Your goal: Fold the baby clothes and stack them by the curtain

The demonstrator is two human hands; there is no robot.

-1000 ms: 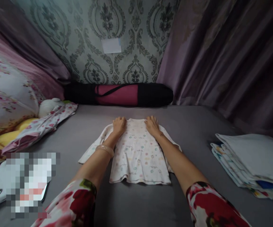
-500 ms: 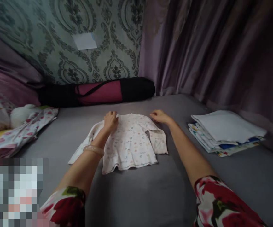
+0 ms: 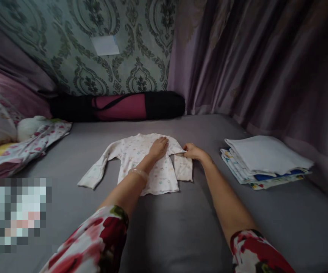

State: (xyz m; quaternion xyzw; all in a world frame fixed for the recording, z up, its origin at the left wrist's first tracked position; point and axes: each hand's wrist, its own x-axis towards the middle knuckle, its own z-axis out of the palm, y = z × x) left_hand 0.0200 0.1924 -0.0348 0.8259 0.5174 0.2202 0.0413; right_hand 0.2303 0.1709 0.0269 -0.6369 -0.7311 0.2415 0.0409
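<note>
A small white long-sleeved shirt [image 3: 132,155] with tiny coloured prints lies flat on the grey bed sheet [image 3: 181,216]. My left hand [image 3: 158,147] rests flat on its upper chest, fingers stretched out. My right hand [image 3: 192,151] pinches the shirt's right shoulder edge, where the right sleeve [image 3: 183,167] lies folded down alongside the body. The left sleeve [image 3: 94,172] stretches out to the left. A pale bangle sits on my left wrist.
A stack of folded cloths [image 3: 263,161] lies at the right. A rolled maroon mat in a black bag [image 3: 118,107] lies along the patterned wall. Floral bedding and a soft toy [image 3: 27,138] are heaped at the left. Purple curtains hang at the right.
My left hand slid from the shirt's left shoulder across to its chest near the right side. My right hand came in onto the right shoulder edge. The view shifted slightly.
</note>
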